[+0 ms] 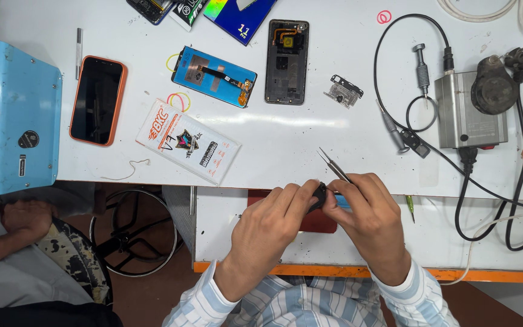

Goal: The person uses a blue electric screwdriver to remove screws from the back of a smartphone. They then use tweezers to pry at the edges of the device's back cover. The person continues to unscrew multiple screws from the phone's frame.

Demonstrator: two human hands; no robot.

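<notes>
Striped blue-and-white sleeves sit closest to the lens, both forearms reaching up to the front edge of the white workbench. Left hand curls shut around a small dark rounded part, thumb and fingers pinching it from the left; right hand closes on the same part from the right and also carries slim metal tweezers. Part lies right between both sets of fingertips, at the bench's near edge, equally close to either hand. Tweezers' long axis runs diagonally, tips pointing up-left away from the part over the bench. Something light blue shows just right of the part, mostly covered by fingers; can't tell what it is. Part's shape is largely hidden too. Farther back on the bench: orange-cased phone, opened dark phone back shell, grey metal box with cables. Another person's hand rests left of the bench.
</notes>
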